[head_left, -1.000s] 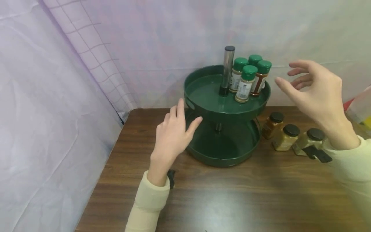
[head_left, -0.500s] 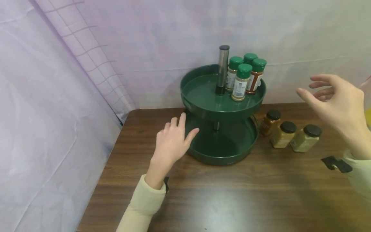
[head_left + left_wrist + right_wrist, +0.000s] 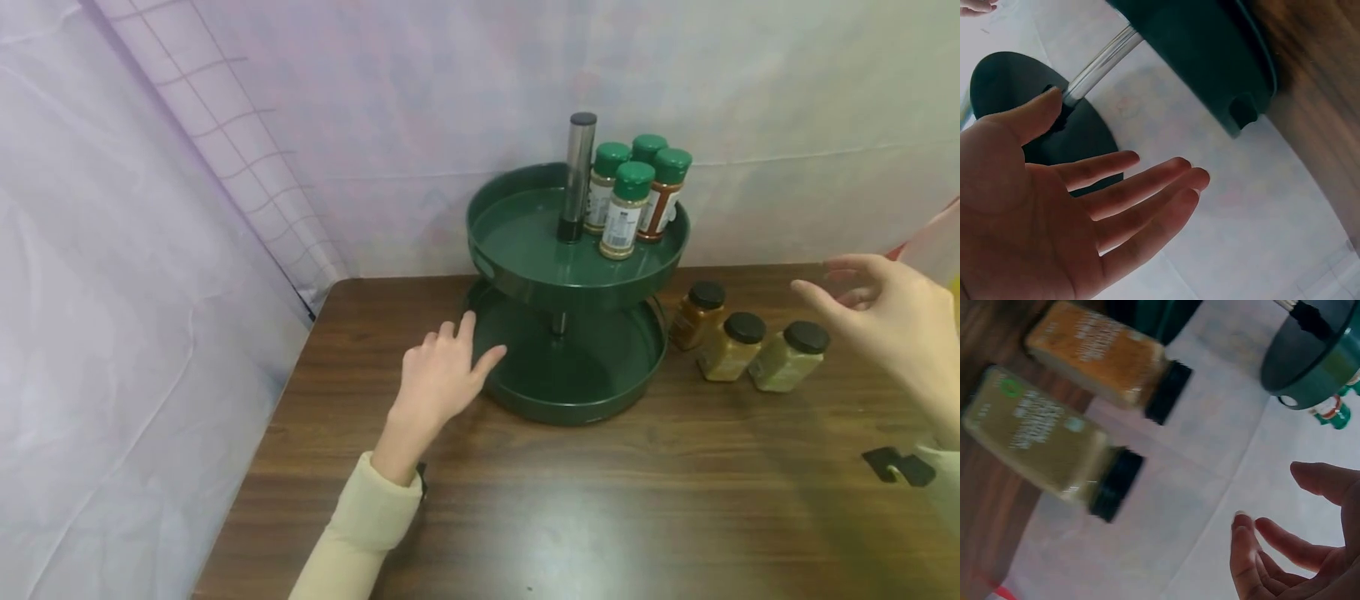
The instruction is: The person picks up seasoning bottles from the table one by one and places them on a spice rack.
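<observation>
Lowered since the earlier head frames: left hand [image 3: 435, 379] slightly, right hand [image 3: 892, 321] more so and farther right. Reading left to right: left hand loosely spread, thumb apart, holding nothing, at the left edge of the lower tray [image 3: 573, 410] of a green stand; fingertip contact with the rim possible, not resolvable at this angle. Above, upper tray [image 3: 521, 242], with metal post [image 3: 579, 179] upright in it and four green-capped bottles [image 3: 620, 227] grouped right of the post. On wooden table [image 3: 630, 500], right of the stand, standing under black lids: amber jar [image 3: 696, 323], yellow jar [image 3: 726, 358], pale green jar [image 3: 782, 363]. Beyond, right hand with fingers gently curved, thumb parted from them, nothing held, near pale green jar.
</observation>
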Action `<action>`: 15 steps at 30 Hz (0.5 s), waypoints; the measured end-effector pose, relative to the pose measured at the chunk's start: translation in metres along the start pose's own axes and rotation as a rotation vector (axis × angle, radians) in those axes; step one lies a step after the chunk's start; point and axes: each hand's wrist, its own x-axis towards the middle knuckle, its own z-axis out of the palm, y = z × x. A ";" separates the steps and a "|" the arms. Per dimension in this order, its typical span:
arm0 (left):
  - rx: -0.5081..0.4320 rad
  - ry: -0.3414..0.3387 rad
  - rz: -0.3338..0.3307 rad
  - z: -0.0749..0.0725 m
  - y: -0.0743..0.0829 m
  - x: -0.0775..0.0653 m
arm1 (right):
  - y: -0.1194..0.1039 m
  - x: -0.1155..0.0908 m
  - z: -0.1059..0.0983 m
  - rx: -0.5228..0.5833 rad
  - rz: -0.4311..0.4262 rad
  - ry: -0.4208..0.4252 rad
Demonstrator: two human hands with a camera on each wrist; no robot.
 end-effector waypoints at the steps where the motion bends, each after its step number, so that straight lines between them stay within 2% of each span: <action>1: 0.004 -0.012 0.000 0.002 0.000 0.000 | 0.004 -0.001 0.002 -0.008 -0.008 0.006; 9: 0.028 -0.086 0.008 0.015 -0.001 0.000 | 0.033 -0.009 0.013 0.020 -0.070 0.016; 15: 0.021 -0.129 0.015 0.025 -0.001 -0.002 | 0.044 -0.018 0.027 0.022 -0.061 -0.062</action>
